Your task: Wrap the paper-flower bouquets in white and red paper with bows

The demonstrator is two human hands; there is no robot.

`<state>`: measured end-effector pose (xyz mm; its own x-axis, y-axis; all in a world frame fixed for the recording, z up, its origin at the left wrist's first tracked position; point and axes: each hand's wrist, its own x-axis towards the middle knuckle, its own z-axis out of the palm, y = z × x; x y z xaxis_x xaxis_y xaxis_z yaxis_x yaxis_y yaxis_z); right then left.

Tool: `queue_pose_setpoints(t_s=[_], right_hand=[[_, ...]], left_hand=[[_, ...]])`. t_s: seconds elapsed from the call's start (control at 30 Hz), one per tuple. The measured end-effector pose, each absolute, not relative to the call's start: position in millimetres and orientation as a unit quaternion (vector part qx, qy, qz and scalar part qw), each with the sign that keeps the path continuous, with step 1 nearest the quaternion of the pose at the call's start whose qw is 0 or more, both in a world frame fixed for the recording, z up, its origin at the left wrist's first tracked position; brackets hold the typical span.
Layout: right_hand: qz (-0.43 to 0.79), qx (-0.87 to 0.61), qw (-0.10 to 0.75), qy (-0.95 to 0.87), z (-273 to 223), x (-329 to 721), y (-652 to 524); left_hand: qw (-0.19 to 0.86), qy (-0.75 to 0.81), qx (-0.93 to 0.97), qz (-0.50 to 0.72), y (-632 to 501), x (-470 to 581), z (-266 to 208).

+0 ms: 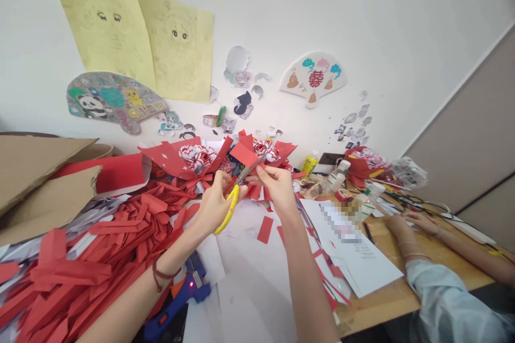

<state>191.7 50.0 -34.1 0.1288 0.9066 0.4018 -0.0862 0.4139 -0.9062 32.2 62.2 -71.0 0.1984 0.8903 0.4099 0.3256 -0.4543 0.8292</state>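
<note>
My left hand (216, 202) is closed round the yellow-handled scissors (228, 213), whose blades point up and to the right. They meet a piece of red paper (244, 150) at its lower right side. My right hand (277, 185) pinches this paper near the blade tips, raised above the table. Below my hands, a small red paper rectangle (265, 230) lies on a white sheet (249, 278). Just behind the held paper stand red-wrapped bouquets of red-and-white paper flowers (197, 156), partly hidden by it.
A heap of folded red paper strips (120, 236) fills the left, beside brown cardboard (40, 171). A blue glue gun (177, 300) with a lit red light lies near my left forearm. Printed sheets (366, 262), bottles (338, 174) and a co-worker's hands (420, 221) are at the right.
</note>
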Motion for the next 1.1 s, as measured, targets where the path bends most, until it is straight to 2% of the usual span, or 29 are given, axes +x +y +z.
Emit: queue_pose_setpoints(t_s=[0.57,0.8,0.87,0.97,1.1], right_hand=[[0.385,-0.426,0.655,-0.491,-62,220,35],[0.384,-0.472,0.635,-0.476,-88,238,27],[0.346,-0.529,0.599,-0.493,-99,248,25],[0.248,-0.653,0.457,-0.550,-117,265,19],[0.130,-0.746,0.304,-0.577,-136,276,12]], left_hand=[[0.278,0.419,0.760,0.412,60,47,-87],[0.341,0.397,0.769,0.368,59,56,-99],[0.362,0.392,0.759,0.373,61,54,-99],[0.380,0.384,0.748,0.385,69,48,-95],[0.395,0.331,0.758,0.400,83,35,-91]])
